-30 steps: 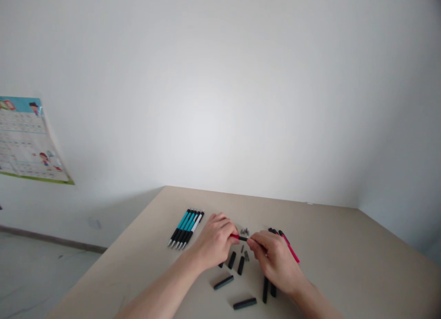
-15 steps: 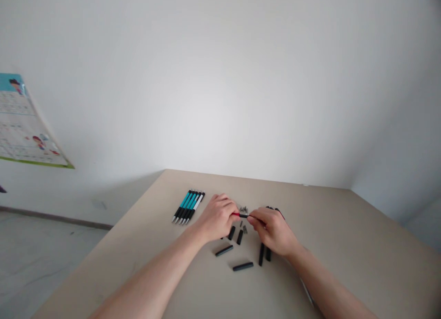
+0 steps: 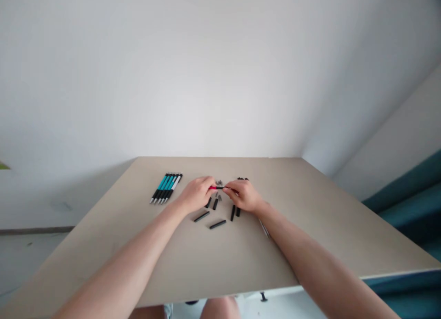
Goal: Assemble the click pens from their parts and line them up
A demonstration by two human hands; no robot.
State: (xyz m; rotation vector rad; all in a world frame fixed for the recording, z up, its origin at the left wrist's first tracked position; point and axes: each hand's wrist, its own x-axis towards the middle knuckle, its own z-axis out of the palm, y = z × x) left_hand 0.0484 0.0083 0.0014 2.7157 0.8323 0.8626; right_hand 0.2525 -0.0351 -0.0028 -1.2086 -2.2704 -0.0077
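Between my two hands is a pen [image 3: 219, 187] with a red barrel and a black section, held level above the table. My left hand [image 3: 196, 193] pinches its red end, and my right hand [image 3: 245, 196] grips the black end. Beneath them lie small metallic pieces [image 3: 219, 198], too small to make out fully. Loose black pen grips are scattered nearby, one [image 3: 217, 224] in front and another [image 3: 201, 216] closer to my left wrist. More black pieces [image 3: 233, 213] lie under my right hand, partly hidden.
Left of my hands, several blue, black and white pens [image 3: 166, 187] form a neat row on the beige table [image 3: 165, 268]. A thin light rod [image 3: 263, 228] lies beside my right forearm. A wall [image 3: 213, 80] stands behind, with teal curtains [image 3: 409, 204] at right.
My view has shifted right and down, so the curtains and the table's front edge now show. Both hands still hold the pen, with more of its red barrel visible.
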